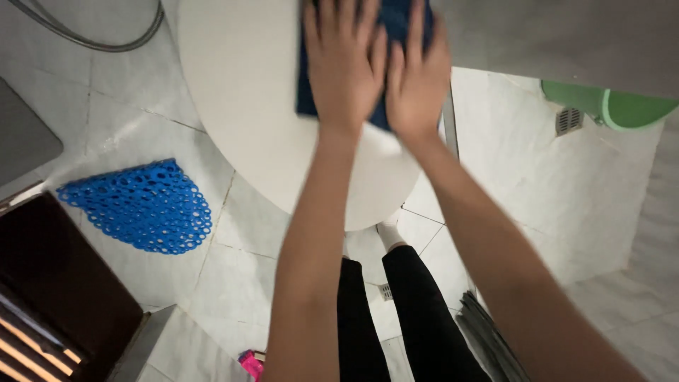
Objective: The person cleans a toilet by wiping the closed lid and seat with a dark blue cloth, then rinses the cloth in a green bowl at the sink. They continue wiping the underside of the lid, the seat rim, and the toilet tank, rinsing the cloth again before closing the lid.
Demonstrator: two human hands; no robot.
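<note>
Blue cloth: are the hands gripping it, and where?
No grip. Left hand and right hand lie flat, palms down, on the blue cloth, covering its middle and near edge on the white round surface.

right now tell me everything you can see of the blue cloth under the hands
The cloth is dark blue, soft-looking fabric, lying flat on the white round surface. Its left edge runs straight and its lower edge slants. The left hand and right hand press flat on it, fingers spread, covering most of it. Its top runs out of view.

No packages, labels, signs or screens anywhere in view.
</note>
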